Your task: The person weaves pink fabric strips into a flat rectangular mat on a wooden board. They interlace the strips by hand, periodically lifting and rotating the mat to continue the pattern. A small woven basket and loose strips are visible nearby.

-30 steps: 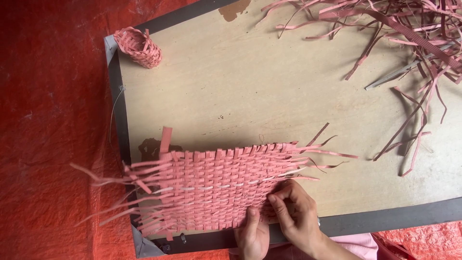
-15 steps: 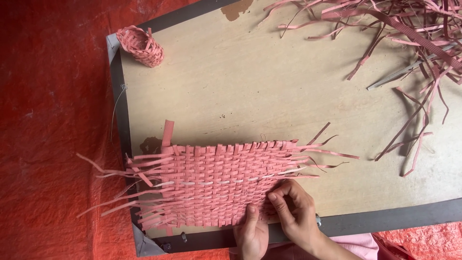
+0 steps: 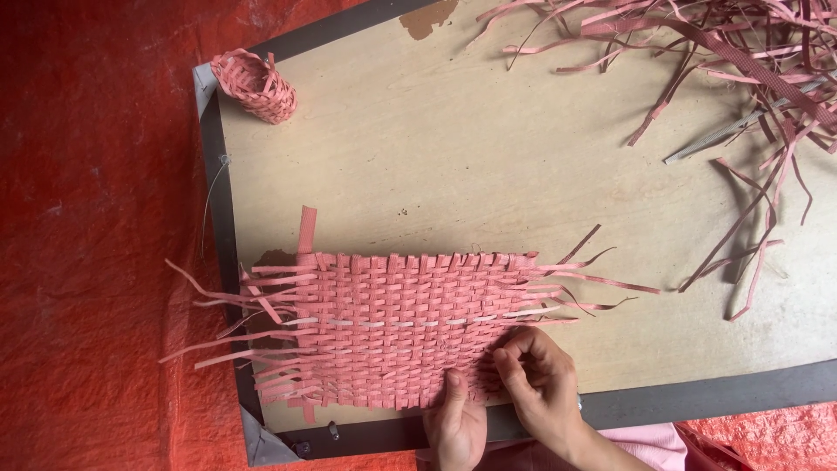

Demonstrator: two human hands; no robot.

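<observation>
Little has changed over the last second: the woven mat (image 3: 392, 327) lies as it did at the board's (image 3: 488, 166) near-left corner, and both hands remain at its near edge. The left hand (image 3: 455, 423) presses the weave flat, fingers closed on it; the right hand (image 3: 540, 384) pinches a strip end. The weaving looks ongoing, row unfinished. A small basket (image 3: 255, 85) sits at the far-left corner, loose strips (image 3: 724, 70) far right.
</observation>
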